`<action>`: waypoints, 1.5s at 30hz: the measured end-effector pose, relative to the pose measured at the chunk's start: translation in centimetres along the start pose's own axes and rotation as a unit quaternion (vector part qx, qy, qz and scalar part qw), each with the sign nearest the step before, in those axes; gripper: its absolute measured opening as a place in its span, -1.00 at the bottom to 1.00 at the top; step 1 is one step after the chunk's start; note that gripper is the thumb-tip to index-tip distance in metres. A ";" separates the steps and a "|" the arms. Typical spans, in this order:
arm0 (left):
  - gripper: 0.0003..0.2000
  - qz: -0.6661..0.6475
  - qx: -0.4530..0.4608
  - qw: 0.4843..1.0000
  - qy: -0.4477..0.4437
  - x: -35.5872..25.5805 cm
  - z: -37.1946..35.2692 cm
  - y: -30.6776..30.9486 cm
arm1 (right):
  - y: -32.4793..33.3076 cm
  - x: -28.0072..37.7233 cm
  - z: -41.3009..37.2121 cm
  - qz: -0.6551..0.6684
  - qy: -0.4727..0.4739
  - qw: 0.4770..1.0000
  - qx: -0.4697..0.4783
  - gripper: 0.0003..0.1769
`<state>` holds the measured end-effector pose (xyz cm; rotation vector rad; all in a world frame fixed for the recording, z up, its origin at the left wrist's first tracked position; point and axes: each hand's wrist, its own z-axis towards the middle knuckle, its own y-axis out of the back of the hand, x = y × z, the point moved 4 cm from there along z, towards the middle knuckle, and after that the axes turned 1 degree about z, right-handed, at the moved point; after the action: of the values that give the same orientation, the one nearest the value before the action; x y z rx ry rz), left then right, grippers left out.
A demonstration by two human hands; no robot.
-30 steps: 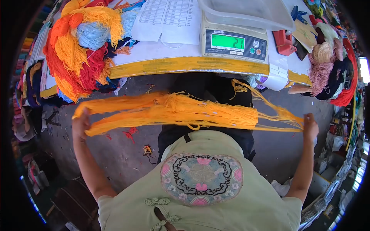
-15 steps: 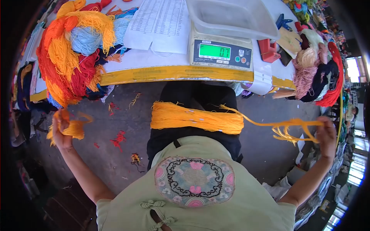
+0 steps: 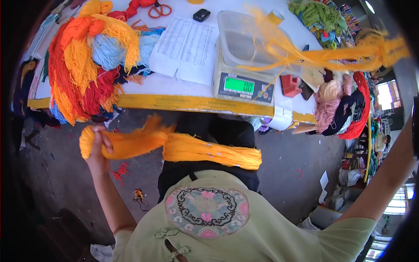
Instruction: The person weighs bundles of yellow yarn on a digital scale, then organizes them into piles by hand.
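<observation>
Orange yarn hank (image 3: 211, 152) is lying across the lap, just below the scale (image 3: 242, 85).
The left hand (image 3: 97, 150) is closing tight around the hank's end, lower left of the scale, over open floor beneath the yellow table edge (image 3: 174, 103). A blurred loose strand (image 3: 336, 54) is streaming up right of the scale. The right hand is sitting outside the frame, so its grip cannot be told.

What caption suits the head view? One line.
Left hand grips one end of an orange yarn skein; loose strands stretch above the digital scale.
</observation>
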<state>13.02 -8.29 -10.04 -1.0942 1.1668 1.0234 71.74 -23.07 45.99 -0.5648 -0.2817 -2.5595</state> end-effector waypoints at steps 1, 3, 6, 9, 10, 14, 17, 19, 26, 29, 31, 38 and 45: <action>-0.75 -0.009 -0.002 1.000 0.016 0.5 -0.6 0.1 | -1.9 0.5 -1.2 -0.027 0.053 0.991 -0.117 -0.78; -0.74 -0.027 -0.005 0.998 0.048 1.2 -1.7 0.0 | -4.6 -0.8 -1.8 -0.018 -0.011 0.999 -0.043 -0.77; -0.71 -0.024 0.014 0.999 0.025 0.3 -2.6 -1.7 | -6.4 -7.0 -4.5 -0.280 0.019 0.953 0.114 -0.69; -0.65 0.037 0.029 0.998 0.045 0.2 -2.3 -1.6 | -11.4 -12.0 -17.9 -0.208 0.017 0.935 0.285 -0.70; -0.62 0.063 0.035 0.997 0.042 0.2 -2.1 -1.4 | -13.0 -13.1 -23.4 -0.220 0.122 0.895 0.369 -0.58; -0.43 0.026 0.025 0.996 -0.077 -6.5 -0.8 -2.5 | -13.6 -11.2 -38.1 -0.344 0.173 0.817 0.429 -0.50; -0.39 -0.065 -0.023 0.996 -0.056 -9.4 1.5 0.0 | -12.1 -9.3 -43.3 -0.282 0.072 0.920 0.264 -0.48; -0.43 -0.107 -0.017 0.994 -0.023 -11.0 2.0 0.8 | -11.9 -8.0 -46.3 -0.230 0.053 0.945 0.228 -0.51; -0.46 -0.159 0.054 0.986 -0.019 -15.6 2.9 3.5 | -17.1 -3.3 -55.0 -0.059 0.062 0.915 0.394 -0.58; -0.42 -0.082 0.027 0.990 -0.108 -19.3 2.9 3.4 | -19.2 -1.9 -56.0 0.000 0.058 0.910 0.410 -0.61; -0.40 -0.055 0.032 0.990 -0.123 -20.9 3.7 3.3 | -20.4 -1.6 -56.4 0.038 0.045 0.899 0.433 -0.65; -0.32 -0.193 0.165 0.950 -0.184 -26.7 4.3 -0.4 | -21.8 -1.4 -57.3 0.070 0.003 0.872 0.485 -0.65; -0.26 -0.311 0.383 0.865 -0.088 -29.9 4.2 -4.3 | -23.8 -0.8 -57.9 0.135 -0.032 0.848 0.512 -0.57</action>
<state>14.44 -6.21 20.36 -0.6280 0.8446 0.1005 40.59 -19.66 -8.17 -0.2282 -1.3636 -1.7457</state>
